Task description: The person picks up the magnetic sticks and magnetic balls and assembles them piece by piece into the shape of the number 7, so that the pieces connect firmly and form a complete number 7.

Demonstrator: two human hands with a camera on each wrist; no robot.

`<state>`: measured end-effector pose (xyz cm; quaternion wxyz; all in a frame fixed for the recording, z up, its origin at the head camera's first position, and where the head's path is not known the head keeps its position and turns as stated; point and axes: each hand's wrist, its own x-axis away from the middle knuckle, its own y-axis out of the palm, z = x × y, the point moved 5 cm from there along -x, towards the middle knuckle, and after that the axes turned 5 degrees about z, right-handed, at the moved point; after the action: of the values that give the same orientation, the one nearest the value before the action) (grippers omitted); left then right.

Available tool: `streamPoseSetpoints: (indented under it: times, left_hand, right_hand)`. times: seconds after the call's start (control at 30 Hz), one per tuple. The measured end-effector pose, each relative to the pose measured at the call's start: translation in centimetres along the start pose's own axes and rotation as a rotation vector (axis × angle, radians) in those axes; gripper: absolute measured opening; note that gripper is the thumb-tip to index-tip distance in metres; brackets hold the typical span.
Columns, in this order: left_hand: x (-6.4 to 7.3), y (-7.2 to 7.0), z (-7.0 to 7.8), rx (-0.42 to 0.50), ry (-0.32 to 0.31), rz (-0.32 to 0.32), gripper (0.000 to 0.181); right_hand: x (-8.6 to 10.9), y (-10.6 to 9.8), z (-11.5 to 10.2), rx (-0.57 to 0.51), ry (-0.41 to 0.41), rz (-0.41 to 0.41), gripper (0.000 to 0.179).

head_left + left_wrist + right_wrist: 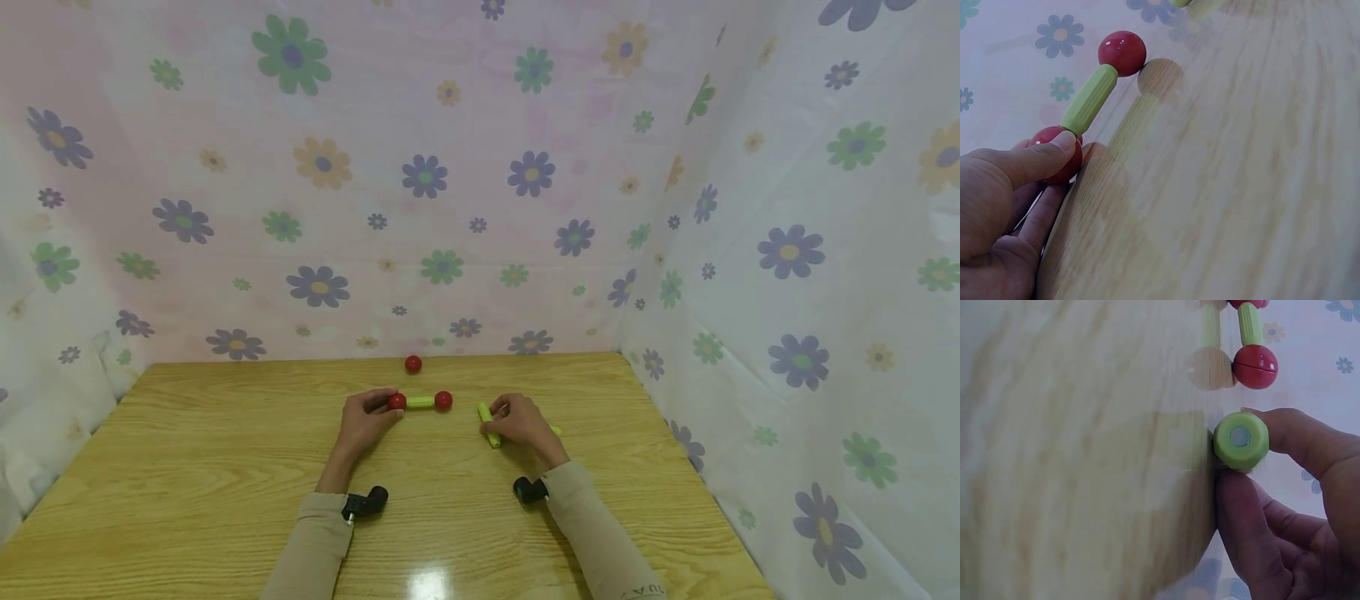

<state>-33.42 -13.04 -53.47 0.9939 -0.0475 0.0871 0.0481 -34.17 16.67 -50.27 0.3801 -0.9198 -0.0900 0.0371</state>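
Where the left hand [364, 425] pinches the near red ball [397, 402] between thumb and fingers, a green rod [421, 402] extends from that ball to a far red ball [443, 400], the joined piece lying over the wooden table [225, 467] with its long axis running from nine to three o'clock in the head view. The left wrist view shows the same piece pointing up toward one o'clock. At three o'clock from it, well apart, the right hand [522, 421] grasps a second green rod [489, 425] by thumb and fingertips; this one slants from eleven to five o'clock. A loose red ball [413, 364] sits at twelve o'clock from the joined piece, near the table's far edge. In the right wrist view the second rod faces the camera end-on, a pale grey disc [1240, 436] at its centre, so its length is hidden there; whether it touches the tabletop is hard to tell. A further green piece [556, 430] peeks out at three o'clock from the right hand, mostly covered by it, its direction unclear. The near ball is partly behind the left thumb, and lettering on the right sleeve [600, 533] runs off the bottom edge.
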Motion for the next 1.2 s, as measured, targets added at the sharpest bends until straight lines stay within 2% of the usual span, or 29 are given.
streamPoseSetpoints:
  times: [0.2,0.47,0.57,0.77,0.93,1.2]
  left_hand:
    - [0.0,0.0,-0.1,0.003,0.006,-0.002,0.043]
    - [-0.1,0.0,-0.1,0.011,0.010,0.000,0.044]
    - [0.2,0.0,0.6,0.008,0.006,0.001,0.044]
    - [1.2,0.1,2.9,-0.010,0.014,-0.015,0.043]
    - [1.3,0.2,3.1,-0.023,0.043,-0.008,0.041]
    - [1.4,0.1,3.3,-0.015,0.016,-0.016,0.042]
  right_hand:
    - [0.0,-0.1,0.1,0.004,0.003,-0.006,0.034]
    - [-0.2,0.1,0.7,-0.040,0.048,-0.008,0.037]
    - [-0.3,0.2,0.8,-0.051,0.052,-0.006,0.039]
    - [-0.2,0.2,1.0,-0.068,0.080,0.001,0.039]
    - [-0.1,0.2,1.0,-0.094,0.078,-0.001,0.042]
    - [-0.1,0.4,1.3,-0.082,0.081,-0.012,0.045]
